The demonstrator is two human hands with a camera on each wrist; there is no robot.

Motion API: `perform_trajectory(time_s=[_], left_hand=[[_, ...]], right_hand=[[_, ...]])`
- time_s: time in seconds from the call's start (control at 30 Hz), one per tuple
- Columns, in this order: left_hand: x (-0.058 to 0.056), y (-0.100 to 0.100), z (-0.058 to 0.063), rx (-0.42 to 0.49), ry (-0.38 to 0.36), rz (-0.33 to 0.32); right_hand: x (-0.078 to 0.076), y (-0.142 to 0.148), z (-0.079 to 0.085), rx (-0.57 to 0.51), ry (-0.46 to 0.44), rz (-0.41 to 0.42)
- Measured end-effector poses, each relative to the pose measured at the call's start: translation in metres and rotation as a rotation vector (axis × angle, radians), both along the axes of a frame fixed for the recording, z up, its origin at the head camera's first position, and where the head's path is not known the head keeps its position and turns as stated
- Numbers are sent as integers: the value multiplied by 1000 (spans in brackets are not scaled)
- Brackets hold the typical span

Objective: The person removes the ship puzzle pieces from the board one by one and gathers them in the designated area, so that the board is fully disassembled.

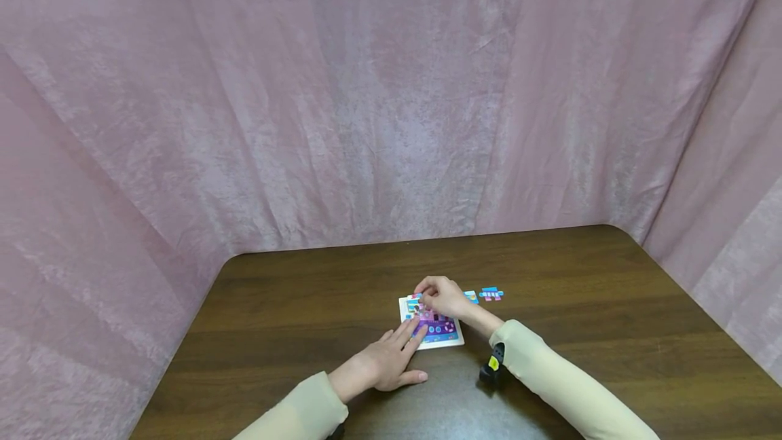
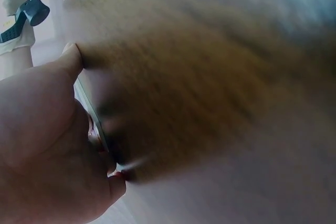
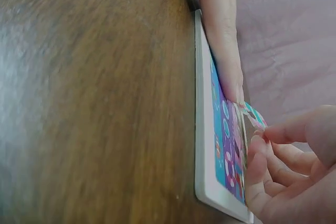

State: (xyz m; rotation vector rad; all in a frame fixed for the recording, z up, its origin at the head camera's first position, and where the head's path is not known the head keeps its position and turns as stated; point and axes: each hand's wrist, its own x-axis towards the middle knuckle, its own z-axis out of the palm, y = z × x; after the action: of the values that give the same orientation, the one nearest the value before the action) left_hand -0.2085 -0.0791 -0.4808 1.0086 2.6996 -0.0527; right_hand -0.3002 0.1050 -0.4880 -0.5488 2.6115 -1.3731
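A jigsaw puzzle in a white tray (image 1: 453, 343) lies on the table, its picture in purple, pink and blue. My left hand (image 1: 391, 357) rests on its near left part with fingers straight, the thumb on the wood. In the left wrist view the palm of that hand (image 2: 47, 145) hides most of the tray. Over the far part of the picture, my right hand (image 1: 444, 296) pinches a small jigsaw piece (image 3: 254, 115) between thumb and fingertips. The right wrist view shows this piece tilted up, close to the left fingertips.
Right of the tray lie a loose blue and pink jigsaw piece (image 1: 491, 294) and another piece (image 1: 470, 296), partly behind my right hand. The brown wooden table (image 1: 293, 318) ends at a pink curtain (image 1: 379, 121). A black wrist camera (image 1: 492, 364) hangs below my right sleeve.
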Motion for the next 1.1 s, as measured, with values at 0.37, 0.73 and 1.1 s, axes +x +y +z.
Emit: perform_trajectory(time_s=[0.37, 0.73, 1.1], left_hand=[[-3, -2, -4, 15, -25, -5], [0, 0, 1, 11, -34, -3], [-2, -2, -5, 28, -19, -1]], right_hand=[[0, 8, 3, -106, -110, -47], [1, 25, 0, -190, -181, -61], [2, 40, 7, -212, -208, -67]])
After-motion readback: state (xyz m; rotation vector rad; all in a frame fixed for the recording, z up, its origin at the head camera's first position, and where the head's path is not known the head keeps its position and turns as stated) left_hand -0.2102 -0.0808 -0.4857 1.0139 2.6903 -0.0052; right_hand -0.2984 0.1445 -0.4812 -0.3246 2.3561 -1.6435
